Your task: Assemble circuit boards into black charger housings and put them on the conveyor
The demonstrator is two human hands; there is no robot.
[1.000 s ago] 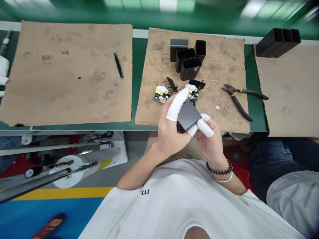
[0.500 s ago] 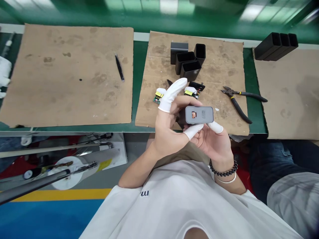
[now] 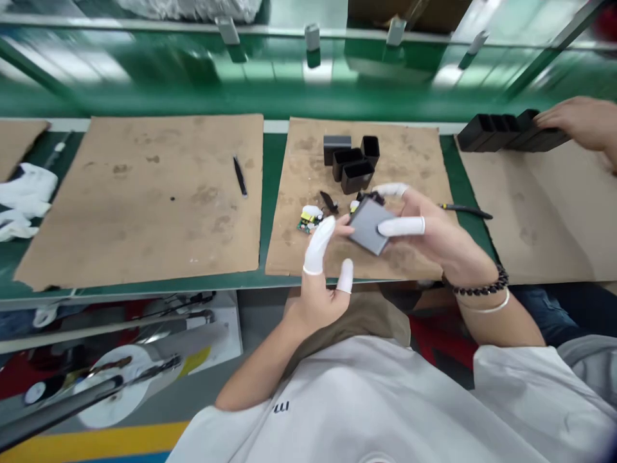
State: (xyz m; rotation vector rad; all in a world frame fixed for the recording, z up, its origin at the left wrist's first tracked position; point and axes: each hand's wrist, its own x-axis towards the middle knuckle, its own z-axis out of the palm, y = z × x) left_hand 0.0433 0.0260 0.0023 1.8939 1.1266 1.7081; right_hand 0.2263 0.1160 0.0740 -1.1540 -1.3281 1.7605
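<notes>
My right hand [image 3: 429,231] grips a grey charger housing [image 3: 369,225] between a thumb and fingers in white finger cots. The housing is tilted, with a broad flat side facing up. My left hand [image 3: 321,289], also wearing white finger cots, is open with thumb and fingers apart; one bare fingertip is at the housing's left edge, and I cannot tell whether it presses there. Beside that hand lies a small circuit board [image 3: 309,218] with yellow and white parts. A second board [image 3: 354,206] is mostly hidden behind the housing, near a black piece [image 3: 329,202].
Several black open-ended housings [image 3: 357,177] stand on the middle cardboard sheet [image 3: 289,254]. Black tweezers [image 3: 240,176] lie on the left sheet [image 3: 135,225]. A pliers handle [image 3: 467,210] shows past my right hand. At right, another person's hand [image 3: 585,122] touches a row of black housings [image 3: 491,132].
My right hand has moved right and up, turning the housing from its port end to its flat side. My left hand has loosened its hold. Another person's hand has appeared at right.
</notes>
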